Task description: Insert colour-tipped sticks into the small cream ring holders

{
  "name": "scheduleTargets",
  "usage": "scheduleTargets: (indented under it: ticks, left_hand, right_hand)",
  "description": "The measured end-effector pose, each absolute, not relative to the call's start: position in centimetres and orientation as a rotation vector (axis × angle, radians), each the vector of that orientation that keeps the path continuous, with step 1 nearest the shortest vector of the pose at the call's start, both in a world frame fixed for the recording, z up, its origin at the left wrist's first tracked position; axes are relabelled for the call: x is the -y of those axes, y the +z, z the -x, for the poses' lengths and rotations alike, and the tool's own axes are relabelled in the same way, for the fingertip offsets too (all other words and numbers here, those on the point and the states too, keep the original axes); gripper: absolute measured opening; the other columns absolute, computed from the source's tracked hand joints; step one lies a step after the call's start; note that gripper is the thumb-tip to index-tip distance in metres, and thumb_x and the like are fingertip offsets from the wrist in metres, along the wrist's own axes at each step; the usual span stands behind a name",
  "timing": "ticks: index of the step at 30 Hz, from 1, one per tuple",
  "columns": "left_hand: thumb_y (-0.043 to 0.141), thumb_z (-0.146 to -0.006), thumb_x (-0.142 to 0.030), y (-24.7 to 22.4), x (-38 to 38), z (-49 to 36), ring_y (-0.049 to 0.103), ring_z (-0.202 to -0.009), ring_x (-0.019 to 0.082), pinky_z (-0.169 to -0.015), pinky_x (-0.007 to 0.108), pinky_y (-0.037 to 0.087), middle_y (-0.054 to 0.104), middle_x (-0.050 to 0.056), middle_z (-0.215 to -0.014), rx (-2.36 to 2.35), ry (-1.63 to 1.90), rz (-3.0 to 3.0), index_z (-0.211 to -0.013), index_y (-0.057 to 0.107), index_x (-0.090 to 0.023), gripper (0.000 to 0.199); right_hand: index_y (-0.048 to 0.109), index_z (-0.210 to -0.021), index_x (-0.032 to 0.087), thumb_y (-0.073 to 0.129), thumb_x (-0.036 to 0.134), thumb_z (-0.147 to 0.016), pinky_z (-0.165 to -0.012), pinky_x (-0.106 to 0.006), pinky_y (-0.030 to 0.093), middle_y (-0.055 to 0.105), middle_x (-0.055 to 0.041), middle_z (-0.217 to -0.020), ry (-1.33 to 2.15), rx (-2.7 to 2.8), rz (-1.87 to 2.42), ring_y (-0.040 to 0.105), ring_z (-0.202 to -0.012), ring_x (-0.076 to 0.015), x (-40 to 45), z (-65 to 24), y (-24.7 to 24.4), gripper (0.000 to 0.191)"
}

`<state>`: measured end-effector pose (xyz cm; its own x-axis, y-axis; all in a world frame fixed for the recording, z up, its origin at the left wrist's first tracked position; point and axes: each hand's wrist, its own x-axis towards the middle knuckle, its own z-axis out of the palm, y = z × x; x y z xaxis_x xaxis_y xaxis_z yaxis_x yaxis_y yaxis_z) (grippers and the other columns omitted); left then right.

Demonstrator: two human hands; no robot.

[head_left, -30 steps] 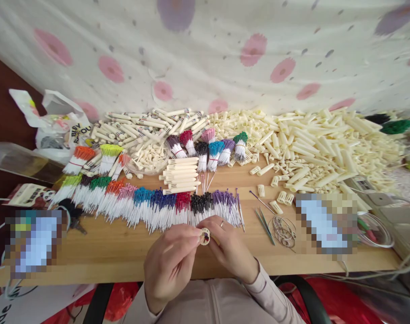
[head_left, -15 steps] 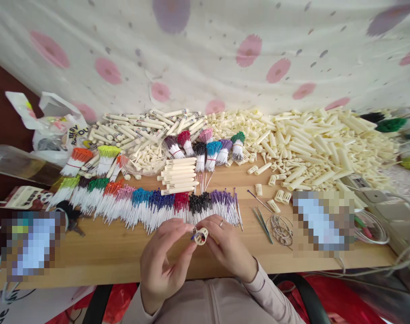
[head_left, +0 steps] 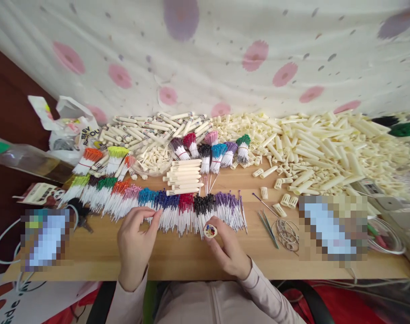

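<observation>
Right hand (head_left: 230,249) grips slotted cream sleeve (head_left: 210,231), coloured pieces (head_left: 208,228) inside, at near side of refill row (head_left: 186,202). Left hand (head_left: 136,240) at row's blue part, fingertips close; pinch unclear. Best: sleeve held lightly, opening up, refills separated singly.

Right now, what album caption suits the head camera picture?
Right hand holding a cream cylinder, left hand by a row of white sticks with colourful heads.
</observation>
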<state>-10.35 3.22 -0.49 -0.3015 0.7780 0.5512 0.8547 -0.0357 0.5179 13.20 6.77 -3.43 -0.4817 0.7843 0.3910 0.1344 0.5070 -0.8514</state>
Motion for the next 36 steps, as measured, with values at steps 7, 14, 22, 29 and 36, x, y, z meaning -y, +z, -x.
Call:
scheduleTargets:
  ticks: [7,14,22,29,36]
  left_hand:
    - [0.061,-0.087,-0.034,-5.4,-4.8,11.6,0.066,-0.075,0.025,-0.069,0.036,0.051,0.071,0.006,-0.082,2.558,-0.852,1.78,-0.083,0.073,-0.02,0.019]
    - [0.059,-0.086,-0.035,-5.4,-5.2,10.7,0.066,-0.077,0.025,-0.068,0.034,0.047,0.072,0.007,-0.082,2.684,-0.79,1.671,-0.077,0.073,-0.021,0.022]
    - [0.062,-0.081,-0.042,-3.1,-5.0,11.0,0.07,-0.071,0.022,-0.069,0.035,0.055,0.076,0.006,-0.08,2.685,-1.102,1.642,-0.074,0.073,-0.021,0.024]
    - [0.082,-0.08,-0.029,2.0,-2.8,7.3,0.078,-0.069,0.016,-0.068,0.023,0.064,0.08,0.0,-0.076,2.324,-2.34,1.481,-0.089,0.072,-0.021,0.016]
    - [0.072,-0.087,-0.002,3.1,-3.2,1.5,0.078,-0.081,0.013,-0.077,0.028,0.068,0.08,-0.001,-0.095,1.539,-2.466,2.014,-0.139,0.06,-0.029,0.059]
  right_hand:
    - [0.048,-0.08,0.025,0.052,0.015,-0.091,-0.05,-0.025,0.032,0.048,0.0051,-0.061,0.902,1.737,0.795,0.044,-0.049,-0.0128,-6.1,-12.3,-7.6,0.016]
    - [0.049,-0.076,0.025,0.055,0.014,-0.087,-0.049,-0.024,0.03,0.049,0.0063,-0.057,0.889,1.714,0.783,0.044,-0.046,-0.0114,-6.3,-12.1,-7.9,0.016]
    - [0.053,-0.073,0.024,0.06,0.018,-0.086,-0.049,-0.025,0.033,0.053,0.0052,-0.057,0.891,1.651,0.818,0.047,-0.047,-0.0119,-6.4,-12.1,-7.1,0.017]
    - [0.044,-0.064,0.025,0.062,0.025,-0.091,-0.048,-0.025,0.034,0.045,0.0055,-0.057,0.936,1.521,0.916,0.043,-0.048,-0.0121,-6.9,-11.9,-7.2,0.033]
    - [0.042,-0.061,0.024,0.061,0.031,-0.093,-0.048,-0.025,0.033,0.043,0.0056,-0.055,0.974,1.462,0.979,0.041,-0.048,-0.0119,-7.0,-12.1,-7.2,0.038]
